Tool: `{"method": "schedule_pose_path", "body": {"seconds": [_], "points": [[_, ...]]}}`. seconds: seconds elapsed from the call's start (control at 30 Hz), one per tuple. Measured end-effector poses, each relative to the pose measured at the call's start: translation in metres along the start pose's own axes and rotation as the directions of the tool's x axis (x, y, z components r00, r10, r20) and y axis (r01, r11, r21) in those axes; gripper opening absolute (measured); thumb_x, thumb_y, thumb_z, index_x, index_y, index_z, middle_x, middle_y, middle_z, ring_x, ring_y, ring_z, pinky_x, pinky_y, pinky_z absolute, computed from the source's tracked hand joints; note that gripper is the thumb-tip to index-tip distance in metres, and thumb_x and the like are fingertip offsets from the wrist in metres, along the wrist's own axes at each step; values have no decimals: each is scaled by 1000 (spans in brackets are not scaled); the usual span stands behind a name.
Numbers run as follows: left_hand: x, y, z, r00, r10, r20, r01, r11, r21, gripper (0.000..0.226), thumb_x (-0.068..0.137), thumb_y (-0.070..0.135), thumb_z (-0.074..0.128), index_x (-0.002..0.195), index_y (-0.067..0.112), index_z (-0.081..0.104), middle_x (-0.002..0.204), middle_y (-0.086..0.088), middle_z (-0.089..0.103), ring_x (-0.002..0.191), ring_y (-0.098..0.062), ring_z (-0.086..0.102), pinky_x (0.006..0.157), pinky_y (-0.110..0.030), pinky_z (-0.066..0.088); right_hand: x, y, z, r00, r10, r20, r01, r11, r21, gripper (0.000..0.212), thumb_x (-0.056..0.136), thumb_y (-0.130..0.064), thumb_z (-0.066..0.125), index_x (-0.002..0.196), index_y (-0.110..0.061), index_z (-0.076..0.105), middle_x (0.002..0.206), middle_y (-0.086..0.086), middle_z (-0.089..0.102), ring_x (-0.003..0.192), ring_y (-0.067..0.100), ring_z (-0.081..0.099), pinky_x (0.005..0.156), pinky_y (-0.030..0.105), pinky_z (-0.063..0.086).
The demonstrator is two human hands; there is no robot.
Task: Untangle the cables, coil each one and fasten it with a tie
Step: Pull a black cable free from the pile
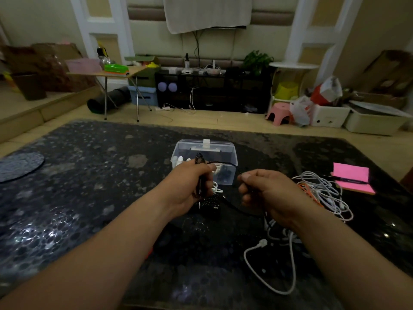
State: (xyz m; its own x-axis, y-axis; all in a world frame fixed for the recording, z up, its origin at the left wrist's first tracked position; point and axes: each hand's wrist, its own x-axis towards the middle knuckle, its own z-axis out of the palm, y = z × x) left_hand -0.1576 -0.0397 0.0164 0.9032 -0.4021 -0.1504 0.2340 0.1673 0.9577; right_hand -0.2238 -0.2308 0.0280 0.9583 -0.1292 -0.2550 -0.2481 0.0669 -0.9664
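A black braided cable [220, 162] runs between both hands above the dark table [89, 186]. My left hand [190, 186] grips several gathered loops of it, one loop sticking up above the fist. My right hand [263, 191] pinches the same cable between thumb and fingers, and the rest trails down to the table. A tangle of white cables [324, 193] with an orange one [306, 191] lies right of my right hand. Another white cable [268, 285] loops near the table's front edge.
A clear plastic box [205, 151] with small items inside stands just behind my hands. A pink notepad [353, 177] with a pen lies at the right. A round dark mat [20, 164] sits at the far left. Furniture and boxes crowd the floor beyond the table.
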Motion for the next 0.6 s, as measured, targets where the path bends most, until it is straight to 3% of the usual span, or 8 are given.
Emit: {"method": "schedule_pose_path", "body": {"seconds": [0.1,0.23,0.3,0.43,0.5,0.6], "points": [[-7,0,11,993,-83,88,91,992,-92,12,104,12,56,113,8,63,75,-3,59,64,-16,58,60,-30,54,1,3,7,999,1,-40,4,989,145,13,108,-14,56,103,-10,67,69,1,68,55,12,59,57,27,57],[-13,-4,17,973,-129,193,78,964,253,9,107,19,52,106,12,59,67,-1,50,58,-16,49,53,-30,44,7,5,6,991,-50,-126,75,977,201,11,107,-17,60,104,-13,70,74,2,69,57,11,59,65,32,55],[-13,-8,19,966,-157,204,76,931,358,19,110,27,50,99,13,57,65,-1,47,55,-15,46,50,-29,40,10,7,5,984,-63,-165,93,979,183,11,106,-17,62,101,-13,71,73,1,69,57,10,57,65,31,54],[-12,-14,26,988,-53,143,12,962,274,31,110,39,50,92,14,55,69,-3,49,59,-16,49,52,-29,40,7,15,14,978,-119,-173,137,986,95,16,104,-15,64,88,-14,70,70,2,66,55,9,54,55,24,46],[-12,-16,32,993,24,119,-49,976,210,40,108,45,54,100,6,62,76,-7,58,67,-19,57,55,-30,45,3,19,23,979,-149,-135,159,985,68,18,104,-15,64,87,-13,70,67,4,68,53,11,59,50,23,47],[-10,-19,38,998,22,62,-24,999,27,41,108,39,57,125,2,67,107,-17,76,96,-32,75,84,-44,62,-4,24,34,965,-242,-100,235,968,-84,15,103,-18,66,91,-14,74,76,3,76,65,15,70,58,25,56]]}}
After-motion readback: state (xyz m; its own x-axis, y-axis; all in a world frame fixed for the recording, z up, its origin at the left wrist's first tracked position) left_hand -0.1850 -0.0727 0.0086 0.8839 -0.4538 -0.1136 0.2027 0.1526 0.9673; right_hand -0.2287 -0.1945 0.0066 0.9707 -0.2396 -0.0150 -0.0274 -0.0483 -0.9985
